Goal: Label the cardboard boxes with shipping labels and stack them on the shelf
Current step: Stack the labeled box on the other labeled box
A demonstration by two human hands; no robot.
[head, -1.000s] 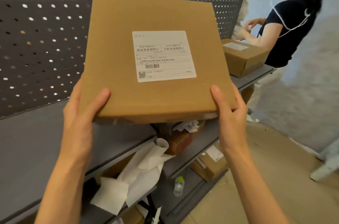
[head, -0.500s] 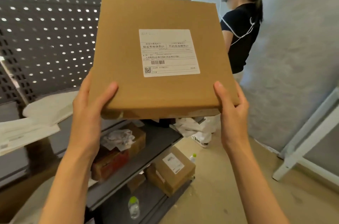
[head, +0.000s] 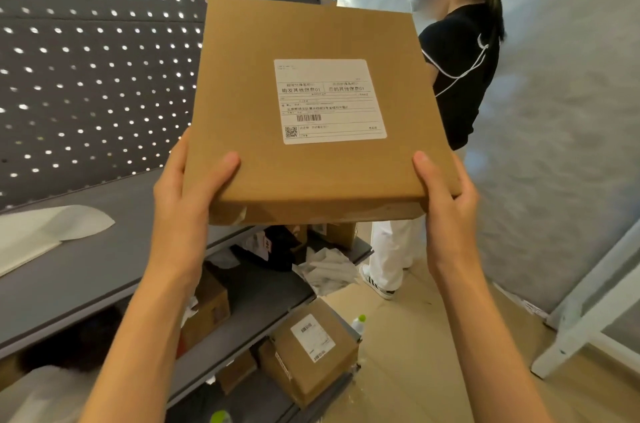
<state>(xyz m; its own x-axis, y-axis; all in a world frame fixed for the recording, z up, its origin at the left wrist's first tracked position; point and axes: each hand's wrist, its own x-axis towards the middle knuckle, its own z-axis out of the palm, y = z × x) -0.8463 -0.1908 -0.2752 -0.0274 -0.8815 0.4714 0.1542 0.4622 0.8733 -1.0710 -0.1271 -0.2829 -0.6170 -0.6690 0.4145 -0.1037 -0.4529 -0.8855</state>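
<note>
Your left hand (head: 188,194) and right hand (head: 446,200) each grip a near corner of the flat cardboard box (head: 311,110), thumbs on top and fingers curled beneath. You carry it in the air at chest height, with its shipping label (head: 329,101) already on top and its long axis running away from you. The grey shelf (head: 86,277) lies below and to the left, nearer your left hand, so the box likely has to swing left and down. A sheet of white paper (head: 45,235) lies on that shelf.
</note>
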